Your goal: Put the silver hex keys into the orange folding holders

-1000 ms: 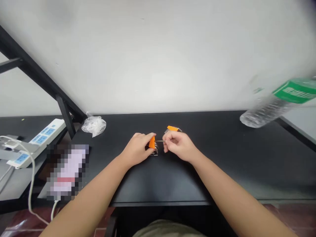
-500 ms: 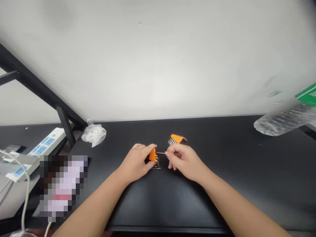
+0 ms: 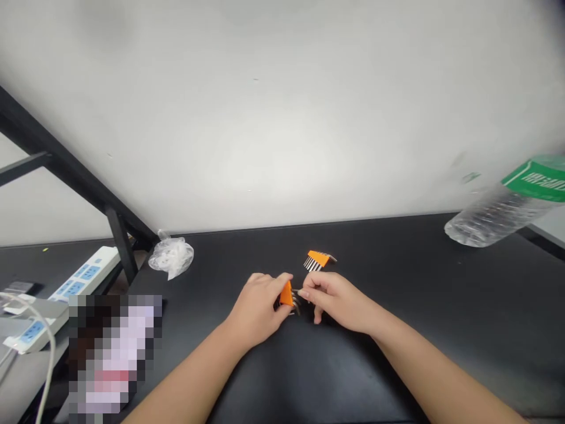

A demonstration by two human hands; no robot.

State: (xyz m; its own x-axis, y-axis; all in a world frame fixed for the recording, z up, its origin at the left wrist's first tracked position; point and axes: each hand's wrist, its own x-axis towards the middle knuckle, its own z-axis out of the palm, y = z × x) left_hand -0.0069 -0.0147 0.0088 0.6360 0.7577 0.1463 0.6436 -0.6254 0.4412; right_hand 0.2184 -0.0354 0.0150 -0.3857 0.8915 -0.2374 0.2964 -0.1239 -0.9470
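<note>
My left hand [image 3: 260, 305] is closed around an orange hex key holder [image 3: 286, 292], thumb below and fingers above. Bent metal ends of several keys stick out on its right side. Between thumb and forefinger, my right hand [image 3: 342, 301] pinches a thin hex key [image 3: 296, 291] right beside that holder. Whether its tip sits in a slot is hard to tell. Just beyond my right hand lies a second orange hex key holder [image 3: 318, 258], its row of metal keys pointing toward the lower left.
On the black table [image 3: 247, 250] a crumpled clear plastic bag [image 3: 172, 257] lies at the back left. A clear bottle with a green label [image 3: 494, 215] is at the right. Leftward are a white power strip [image 3: 82, 282], a cable [image 3: 52, 353] and a blurred-out flat item [image 3: 121, 353].
The view has tipped, so everything sits lower in the picture. My right hand has come closer to the held holder, and less of the key shows between them.
</note>
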